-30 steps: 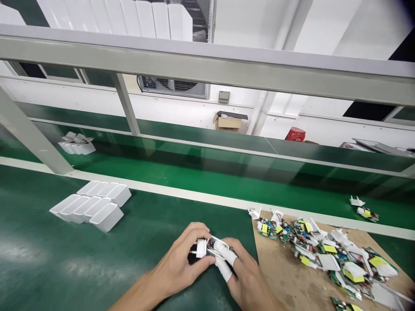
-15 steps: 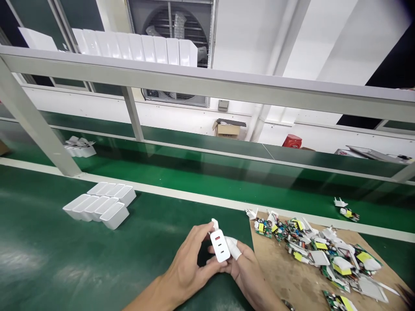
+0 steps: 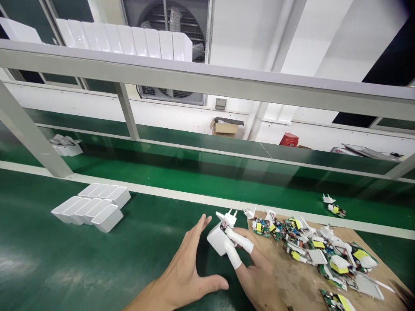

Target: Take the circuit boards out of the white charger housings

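Note:
A white charger (image 3: pixel 218 240) is gripped in my right hand (image 3: pixel 256 272), whose thumb and a finger wear white finger cots. The charger's plug end, with its two prongs (image 3: pixel 231 214), points up and sits loose from the housing, and a bit of the inside shows at the gap. Just left of the charger, my left hand (image 3: pixel 186 268) is open, thumb and fingers spread apart, holding nothing. Several empty white charger housings (image 3: pixel 108 218) stand in two rows on the green table further left.
On the right, a brown board (image 3: pixel 295 287) bears a heap of circuit boards (image 3: pixel 339 263) and white plastic pieces. Another circuit board (image 3: pixel 336 210) lies on the green belt (image 3: pixel 194 177) beyond. A grey metal frame (image 3: pixel 162 75) crosses above, with white shells (image 3: pixel 142 41) lined up on it.
My left hand has let go of the charger and opened. The charger has turned in my right hand, so its plug end shows instead of the port face. The view has shifted slightly.

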`<action>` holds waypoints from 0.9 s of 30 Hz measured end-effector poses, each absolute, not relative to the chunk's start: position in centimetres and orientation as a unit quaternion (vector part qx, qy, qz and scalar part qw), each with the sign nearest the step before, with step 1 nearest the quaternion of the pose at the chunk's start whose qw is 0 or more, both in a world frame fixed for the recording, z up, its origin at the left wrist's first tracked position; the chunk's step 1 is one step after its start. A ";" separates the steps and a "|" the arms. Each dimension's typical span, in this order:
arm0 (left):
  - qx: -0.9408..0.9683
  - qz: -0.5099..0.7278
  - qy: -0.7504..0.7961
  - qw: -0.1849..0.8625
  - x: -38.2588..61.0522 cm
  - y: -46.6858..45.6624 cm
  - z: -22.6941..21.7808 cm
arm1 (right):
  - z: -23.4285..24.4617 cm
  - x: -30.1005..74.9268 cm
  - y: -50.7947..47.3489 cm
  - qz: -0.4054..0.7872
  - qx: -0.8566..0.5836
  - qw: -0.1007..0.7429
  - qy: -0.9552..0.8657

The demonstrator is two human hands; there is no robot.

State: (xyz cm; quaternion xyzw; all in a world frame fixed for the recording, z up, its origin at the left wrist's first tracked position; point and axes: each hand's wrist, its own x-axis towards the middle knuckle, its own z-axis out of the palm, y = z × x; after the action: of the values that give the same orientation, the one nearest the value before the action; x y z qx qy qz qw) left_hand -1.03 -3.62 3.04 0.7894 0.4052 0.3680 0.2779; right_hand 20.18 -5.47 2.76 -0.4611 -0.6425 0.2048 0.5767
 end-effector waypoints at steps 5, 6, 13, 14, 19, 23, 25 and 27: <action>0.757 0.340 0.423 0.363 -1.0 -3.8 2.6 | 3.1 21.2 -5.6 0.110 -0.417 0.428 -0.794; 0.747 0.341 0.431 0.374 -1.0 -3.8 2.5 | 2.8 21.2 -5.6 0.123 -0.421 0.399 -0.805; 0.739 0.373 0.441 0.345 -0.9 -3.5 1.1 | 1.1 20.1 -5.1 0.336 -0.459 0.499 -0.654; 0.746 0.390 0.432 0.324 -0.7 -3.5 1.0 | 1.2 19.7 -5.1 0.418 -0.463 0.514 -0.589; 0.771 0.460 0.374 0.235 -0.1 -3.9 1.5 | 1.7 18.4 -5.3 0.650 -0.419 0.501 -0.388; 0.782 0.467 0.354 0.214 -0.2 -3.9 2.4 | 2.0 18.2 -5.5 0.666 -0.414 0.500 -0.368; 0.785 0.466 0.351 0.209 -0.2 -3.8 2.6 | 2.1 18.2 -5.5 0.668 -0.416 0.499 -0.364; 0.786 0.462 0.353 0.209 -0.3 -3.8 2.7 | 2.3 18.3 -5.5 0.670 -0.417 0.498 -0.361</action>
State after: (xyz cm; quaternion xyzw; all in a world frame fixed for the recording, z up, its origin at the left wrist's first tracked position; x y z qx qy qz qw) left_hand -0.30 -3.83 2.70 0.7861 0.3530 0.4624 0.2088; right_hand 18.27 -5.53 2.27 -0.4167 -0.3605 0.6698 0.4977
